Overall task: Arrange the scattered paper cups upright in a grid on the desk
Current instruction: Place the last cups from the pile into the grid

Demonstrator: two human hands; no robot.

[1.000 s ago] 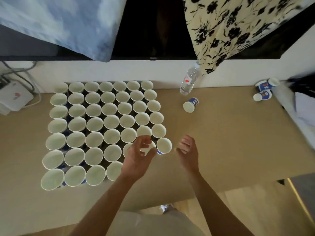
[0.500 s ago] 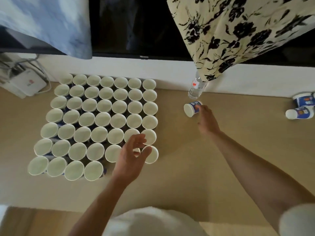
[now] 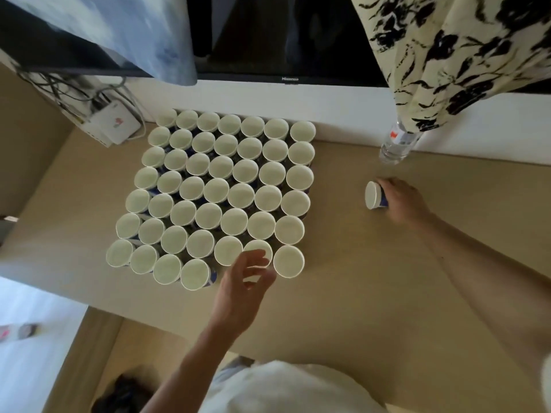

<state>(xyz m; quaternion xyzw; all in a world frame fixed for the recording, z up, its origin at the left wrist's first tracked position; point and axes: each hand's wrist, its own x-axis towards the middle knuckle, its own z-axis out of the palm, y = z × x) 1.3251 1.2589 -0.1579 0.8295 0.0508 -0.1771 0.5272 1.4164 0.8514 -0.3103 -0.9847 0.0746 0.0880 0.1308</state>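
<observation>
1. A flat white router box (image 3: 114, 126) lay just left of the far corner of the grid of upright white paper cups (image 3: 220, 192).
2. That grid stood packed rim to rim on the tan wooden desk (image 3: 343, 308).
3. The left hand (image 3: 241, 289) hovered over the grid's near right corner, fingers loosely curled, grasping nothing.
4. Well right of the grid, a white-and-blue paper cup (image 3: 375, 195) lay on its side, mouth toward the grid.
5. The right hand (image 3: 402, 201) clasped that cup, fingers wrapped round it.
6. A clear plastic water bottle (image 3: 396, 144) stood right of the grid's far edge.
</observation>
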